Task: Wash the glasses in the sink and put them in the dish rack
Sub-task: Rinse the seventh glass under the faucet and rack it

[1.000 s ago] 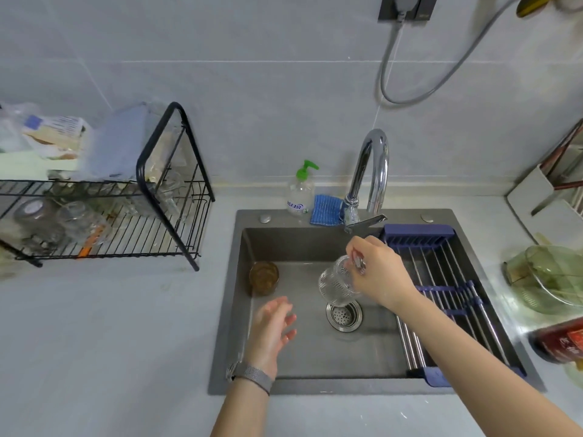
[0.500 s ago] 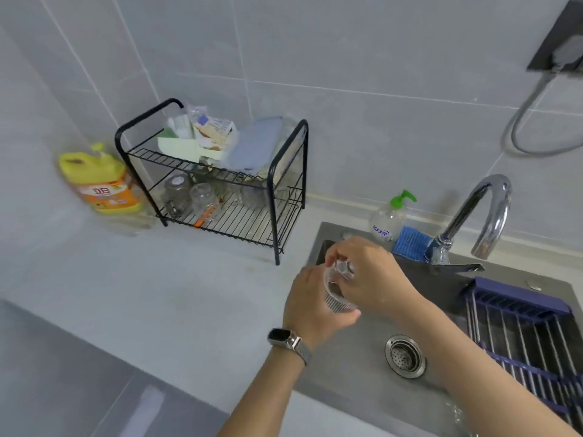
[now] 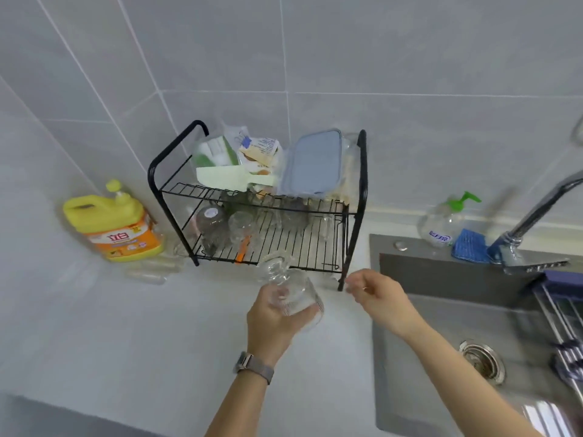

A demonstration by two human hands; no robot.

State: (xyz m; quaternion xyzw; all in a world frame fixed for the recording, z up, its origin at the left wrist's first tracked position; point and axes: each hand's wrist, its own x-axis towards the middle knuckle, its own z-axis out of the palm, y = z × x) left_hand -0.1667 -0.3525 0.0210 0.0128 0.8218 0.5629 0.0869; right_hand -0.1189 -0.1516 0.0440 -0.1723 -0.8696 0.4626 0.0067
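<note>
One glass gripped in the left hand over the counter just before the dish rack, right hand empty and loosely curled: best tipped mouth-down onto bare lower wires beside the glasses already there.

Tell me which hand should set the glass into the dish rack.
Left. The left hand already grips the glass, just in front of the dish rack and its lower shelf. The right hand holds nothing and sits off toward the sink.
</note>
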